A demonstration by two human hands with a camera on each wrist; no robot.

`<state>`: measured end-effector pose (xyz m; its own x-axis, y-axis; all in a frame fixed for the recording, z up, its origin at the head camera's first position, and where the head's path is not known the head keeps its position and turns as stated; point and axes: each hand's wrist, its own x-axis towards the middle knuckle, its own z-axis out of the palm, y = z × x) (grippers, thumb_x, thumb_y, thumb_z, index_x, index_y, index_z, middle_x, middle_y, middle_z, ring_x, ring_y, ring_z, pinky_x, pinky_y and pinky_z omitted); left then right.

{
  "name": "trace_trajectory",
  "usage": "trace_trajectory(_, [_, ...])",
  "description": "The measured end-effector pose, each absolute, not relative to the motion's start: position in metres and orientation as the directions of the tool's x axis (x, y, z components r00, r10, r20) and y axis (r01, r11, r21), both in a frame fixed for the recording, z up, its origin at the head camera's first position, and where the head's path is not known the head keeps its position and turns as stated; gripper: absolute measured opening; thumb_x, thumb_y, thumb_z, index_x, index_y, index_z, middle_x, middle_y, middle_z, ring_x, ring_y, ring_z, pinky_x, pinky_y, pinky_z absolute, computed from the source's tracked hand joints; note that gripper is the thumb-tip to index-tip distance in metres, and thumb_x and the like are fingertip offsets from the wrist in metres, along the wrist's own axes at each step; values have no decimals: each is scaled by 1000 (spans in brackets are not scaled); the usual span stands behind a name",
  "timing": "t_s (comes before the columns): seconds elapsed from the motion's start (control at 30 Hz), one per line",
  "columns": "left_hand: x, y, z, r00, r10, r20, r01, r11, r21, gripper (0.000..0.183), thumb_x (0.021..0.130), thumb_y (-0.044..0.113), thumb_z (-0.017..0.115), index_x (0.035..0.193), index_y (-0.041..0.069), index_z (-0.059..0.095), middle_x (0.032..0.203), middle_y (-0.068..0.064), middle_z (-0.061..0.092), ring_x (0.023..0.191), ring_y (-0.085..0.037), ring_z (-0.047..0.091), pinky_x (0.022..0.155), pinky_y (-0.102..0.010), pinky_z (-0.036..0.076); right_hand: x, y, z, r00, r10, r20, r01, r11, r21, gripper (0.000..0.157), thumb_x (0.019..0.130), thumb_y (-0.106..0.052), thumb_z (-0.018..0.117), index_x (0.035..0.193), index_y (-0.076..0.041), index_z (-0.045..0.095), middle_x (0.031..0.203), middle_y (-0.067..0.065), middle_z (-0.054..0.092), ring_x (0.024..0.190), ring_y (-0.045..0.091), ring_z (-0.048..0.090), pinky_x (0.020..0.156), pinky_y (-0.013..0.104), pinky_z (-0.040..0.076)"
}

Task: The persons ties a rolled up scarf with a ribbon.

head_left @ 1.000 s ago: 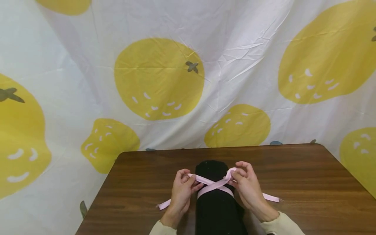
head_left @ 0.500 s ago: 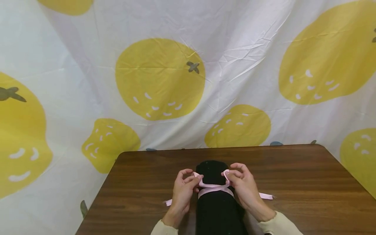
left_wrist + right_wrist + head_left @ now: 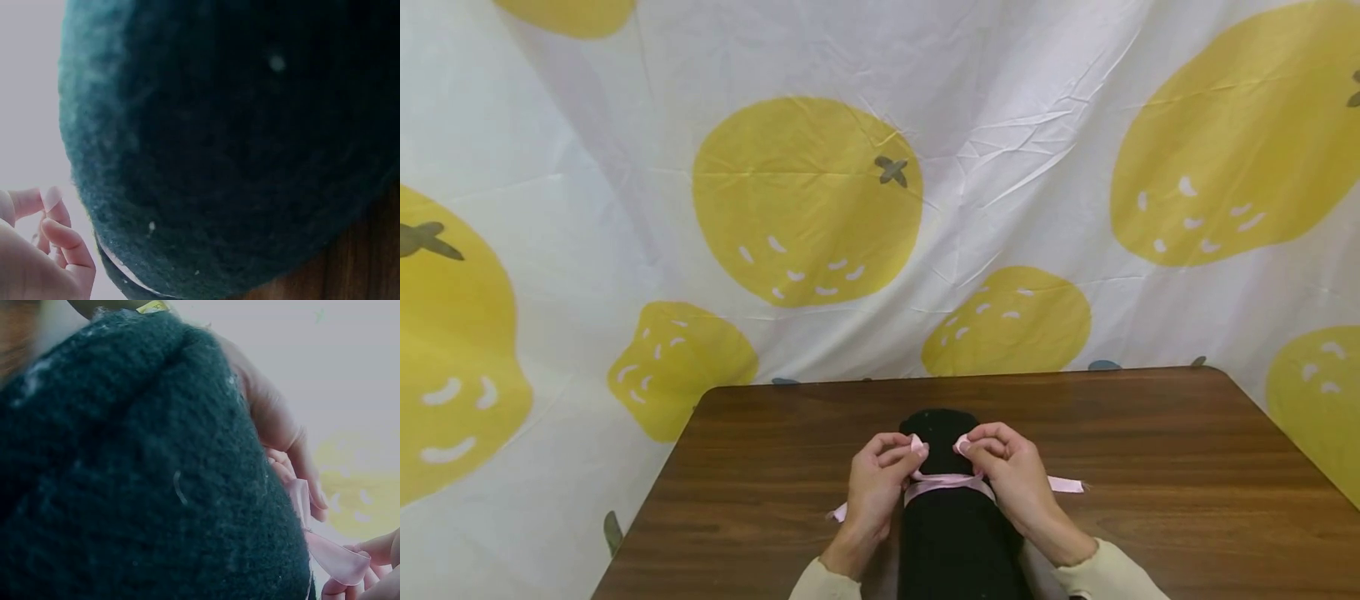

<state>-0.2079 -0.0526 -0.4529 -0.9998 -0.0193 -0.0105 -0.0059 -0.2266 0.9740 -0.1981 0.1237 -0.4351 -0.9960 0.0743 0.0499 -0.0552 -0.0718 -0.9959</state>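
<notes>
A long black roll of fuzzy cloth (image 3: 958, 542) lies lengthwise on the table, a pink ribbon (image 3: 946, 481) crossed over its top near the far end. My left hand (image 3: 875, 485) pinches a folded part of the ribbon between thumb and fingers at the roll's left side. Opposite it, my right hand (image 3: 1019, 482) pinches another bent part. In the right wrist view the ribbon (image 3: 337, 559) stretches from the roll to the right fingers. The cloth roll (image 3: 219, 144) fills most of the left wrist view. Beneath the roll, the ribbon is hidden.
The brown wood-grain table (image 3: 1187, 467) carries the roll. Loose ribbon tails stick out beyond both wrists, the right tail (image 3: 1066, 484) farther out. Behind the table hangs a white curtain (image 3: 820, 350) with yellow lemon prints.
Both hands have moved inward toward each other. The ribbon's raised crossing has tightened down flat onto the roll, and its outer tails have been drawn in closer.
</notes>
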Motion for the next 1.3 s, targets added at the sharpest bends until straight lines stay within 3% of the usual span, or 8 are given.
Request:
trace_trajectory(0.13, [-207, -50, -451, -1000, -9, 12, 13, -223, 975, 25, 85, 5, 76, 103, -2, 60, 103, -13, 75, 82, -10, 67, 66, -22, 52, -198, 123, -436, -997, 62, 46, -49, -52, -997, 19, 88, -1, 70, 101, 8, 60, 84, 10, 73, 65, 11, 57, 61, 22, 47])
trace_trajectory(0.37, [-208, -47, -450, -1000, 15, 23, 19, -233, 972, 26, 84, 5, 77, 102, -4, 60, 103, -15, 74, 83, -11, 68, 65, -20, 52, -198, 121, -436, -998, 64, 27, -29, -22, -999, 19, 87, -3, 72, 100, 5, 62, 81, 9, 71, 69, 14, 59, 61, 23, 48])
trace_trajectory(0.6, [-207, -44, -448, -999, 36, 30, 22, -217, 976, 27, 84, 5, 78, 103, -4, 62, 90, -6, 76, 76, -8, 64, 60, -20, 51, -198, 119, -436, -999, 31, 29, -30, -7, -1000, 20, 88, -7, 73, 101, 4, 62, 84, 11, 73, 74, 12, 61, 62, 22, 48])
trace_trajectory(0.8, [-207, -42, -446, -994, 74, 78, 65, -171, 983, 26, 85, 7, 77, 105, -5, 65, 93, -12, 76, 76, -8, 65, 59, -20, 52, -197, 118, -434, -999, -16, 37, -37, -15, -999, 24, 89, -9, 73, 104, 4, 60, 86, 7, 74, 81, 9, 64, 69, 22, 50])
trace_trajectory(1.07, [-207, -40, -444, -972, 164, 169, 150, -124, 981, 26, 89, 7, 73, 112, -4, 69, 100, -24, 72, 73, -6, 67, 63, -20, 55, -195, 120, -433, -986, -161, 37, -29, -49, -998, 30, 90, 2, 65, 116, 9, 50, 92, 4, 74, 84, 9, 68, 74, 25, 57])
trace_trajectory(1.3, [-206, -39, -443, -956, 222, 190, 175, -89, 981, 32, 91, 12, 72, 119, -2, 67, 103, -23, 72, 74, -6, 67, 68, -26, 58, -194, 126, -434, -961, -264, 78, -67, -50, -997, 37, 93, 2, 62, 124, 10, 43, 98, 10, 74, 88, 11, 69, 79, 27, 57])
